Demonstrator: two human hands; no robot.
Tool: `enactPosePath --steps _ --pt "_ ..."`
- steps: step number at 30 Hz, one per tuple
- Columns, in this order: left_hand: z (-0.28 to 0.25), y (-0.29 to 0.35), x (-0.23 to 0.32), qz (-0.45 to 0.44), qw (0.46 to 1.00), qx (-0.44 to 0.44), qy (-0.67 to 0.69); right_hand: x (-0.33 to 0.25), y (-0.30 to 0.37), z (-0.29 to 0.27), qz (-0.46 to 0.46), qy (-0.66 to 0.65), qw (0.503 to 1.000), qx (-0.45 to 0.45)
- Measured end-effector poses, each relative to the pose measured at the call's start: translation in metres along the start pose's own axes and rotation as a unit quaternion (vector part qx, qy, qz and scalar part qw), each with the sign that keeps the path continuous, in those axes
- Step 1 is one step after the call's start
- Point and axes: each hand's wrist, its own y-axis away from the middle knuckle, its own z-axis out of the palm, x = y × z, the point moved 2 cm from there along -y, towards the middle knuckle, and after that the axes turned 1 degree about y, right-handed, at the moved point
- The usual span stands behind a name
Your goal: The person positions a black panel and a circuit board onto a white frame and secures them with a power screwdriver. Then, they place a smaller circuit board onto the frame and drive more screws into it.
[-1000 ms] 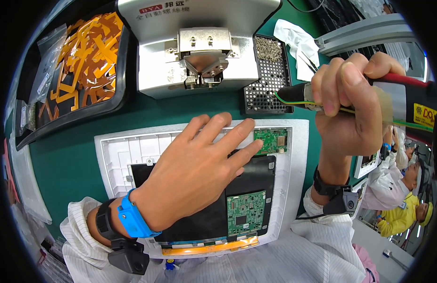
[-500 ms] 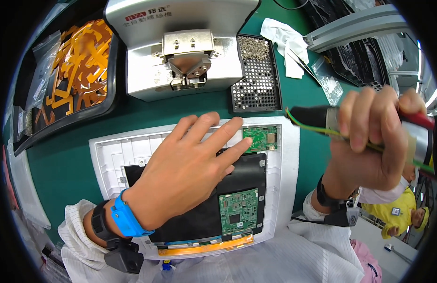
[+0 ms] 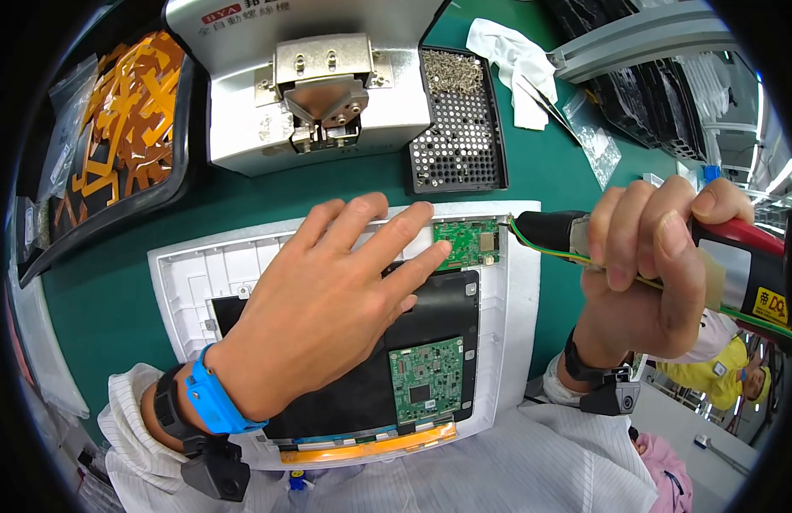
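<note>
My right hand (image 3: pixel 648 265) is wrapped round an electric screwdriver (image 3: pixel 554 229) with a dark nose, a red and black body and a green-yellow wire along it. Its tip points left, at the right end of a small green circuit board (image 3: pixel 451 244); whether it touches cannot be made out. That board sits in the top right corner of a white plastic housing (image 3: pixel 186 282). My left hand (image 3: pixel 344 295) lies over the housing with fingers spread, one fingertip on the small board. Below it are a black panel (image 3: pixel 327 410), a larger green board (image 3: pixel 426 380) and an orange strip (image 3: pixel 370 446).
Beyond the housing stand a silver screw-feeding machine (image 3: pixel 315 111) and a black perforated tray (image 3: pixel 456 128) of screws. A black bin (image 3: pixel 186 162) of orange flex cables is at left. At right lie a white cloth (image 3: pixel 515 64), tweezers (image 3: pixel 550 109) and a person in yellow (image 3: pixel 721 376).
My right hand has brought the screwdriver left and slightly lower, so its tip is now at the small board's corner. My left hand stays spread there; the whole view has shifted slightly.
</note>
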Motion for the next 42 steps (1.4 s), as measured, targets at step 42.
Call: enactPosePath --steps 42 --pt "0.002 0.001 0.001 -0.002 1.000 -0.001 -0.006 0.015 0.001 0.001 0.013 0.008 1.000 0.011"
